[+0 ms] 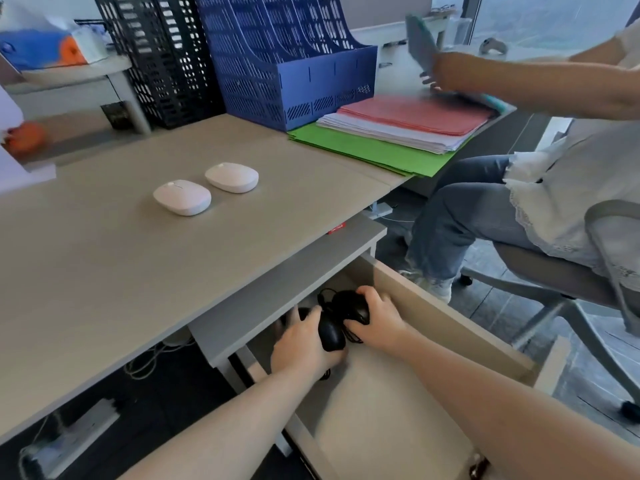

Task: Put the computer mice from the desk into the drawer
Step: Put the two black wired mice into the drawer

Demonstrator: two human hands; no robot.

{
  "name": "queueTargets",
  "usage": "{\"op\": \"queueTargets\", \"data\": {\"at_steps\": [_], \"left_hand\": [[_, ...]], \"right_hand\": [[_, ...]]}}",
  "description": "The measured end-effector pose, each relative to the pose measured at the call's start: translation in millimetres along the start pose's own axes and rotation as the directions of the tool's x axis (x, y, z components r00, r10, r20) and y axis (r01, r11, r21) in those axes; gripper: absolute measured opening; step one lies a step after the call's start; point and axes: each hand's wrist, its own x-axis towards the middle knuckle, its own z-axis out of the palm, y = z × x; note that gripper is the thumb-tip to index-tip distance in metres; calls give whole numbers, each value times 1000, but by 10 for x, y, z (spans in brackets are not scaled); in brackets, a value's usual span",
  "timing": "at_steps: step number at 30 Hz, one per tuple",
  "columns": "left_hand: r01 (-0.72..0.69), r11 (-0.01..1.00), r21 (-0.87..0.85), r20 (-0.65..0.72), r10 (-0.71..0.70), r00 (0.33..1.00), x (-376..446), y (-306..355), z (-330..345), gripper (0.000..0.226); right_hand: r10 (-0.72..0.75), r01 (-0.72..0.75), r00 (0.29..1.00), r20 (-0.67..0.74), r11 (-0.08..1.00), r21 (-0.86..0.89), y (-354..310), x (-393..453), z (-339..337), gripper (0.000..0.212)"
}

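Two white wireless mice lie side by side on the beige desk (104, 258): one nearer me (182, 197), one behind it to the right (231, 177). Below the desk's front edge the drawer (433, 317) stands pulled out. Inside it, at the back, both my hands rest on black wired mice. My left hand (304, 344) grips one black mouse (331, 332); my right hand (379, 318) is closed on another black mouse (351, 306). Their black cables tangle between them. A third dark shape lies behind my left hand, partly hidden under the desk.
A black file rack (166, 57) and a blue file rack (287, 64) stand at the desk's back. Green, white and pink folders (398, 133) are stacked at the right. Another person sits on a chair (561, 282) to the right, handling papers. Cables and a power strip (69, 441) lie on the floor.
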Motion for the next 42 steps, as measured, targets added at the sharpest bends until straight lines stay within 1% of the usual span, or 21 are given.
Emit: {"op": "queueTargets", "data": {"at_steps": [3,7,8,12,16,18,21,23,25,28,30,32,35,37,39,41,42], "left_hand": [[34,999,13,104,-35,994,32,-10,28,96],[28,999,41,164,-34,986,61,-64,84,108],[21,998,51,174,-30,984,67,-72,104,107],[11,999,33,196,-18,980,52,-74,131,94],[22,998,51,213,-32,977,35,-47,105,93],[29,998,49,199,-38,979,12,-34,61,93],[11,999,34,128,-15,992,-32,25,-73,85],[-3,999,41,64,0,998,-63,89,-260,69],[-15,996,84,61,10,998,-116,174,-474,54],[-45,993,110,41,41,998,-264,287,-729,44],[-73,994,80,-11,74,997,-374,344,-869,40],[-112,992,62,-92,117,989,-466,393,-1029,39],[-177,982,60,-227,186,956,-562,460,-1320,34],[-206,977,63,-319,215,923,-576,491,-1549,32],[-209,976,60,-426,214,879,-532,472,-1763,33],[-195,979,63,-533,198,823,-403,361,-1938,25],[-171,983,64,-556,177,812,-315,274,-1999,24]], "right_hand": [[-33,34,999,12,997,-72,-3,12,75,70],[-69,71,997,22,986,-151,-4,56,95,68],[-70,74,997,30,983,-169,3,57,93,69],[-86,88,996,18,976,-198,32,46,110,70],[-90,90,996,7,973,-212,15,12,115,70],[-114,107,993,-17,968,-226,-41,-19,82,64],[-153,127,986,-71,951,-280,-176,-71,-74,47],[-193,155,978,-85,932,-329,-321,-114,-238,35],[-200,164,977,-69,923,-348,-474,-172,-416,27],[-176,139,980,-89,936,-323,-693,-293,-637,29],[-190,143,972,-138,945,-296,-832,-381,-754,30],[-215,160,960,-176,945,-284,-983,-460,-860,29],[-275,216,935,-223,942,-258,-1218,-495,-990,29],[-308,251,923,-231,936,-247,-1398,-456,-1038,29],[-340,286,911,-234,929,-235,-1598,-369,-1045,29],[-365,316,899,-242,924,-216,-1796,-228,-1003,32],[-371,326,897,-241,922,-207,-1884,-140,-965,35]]}}
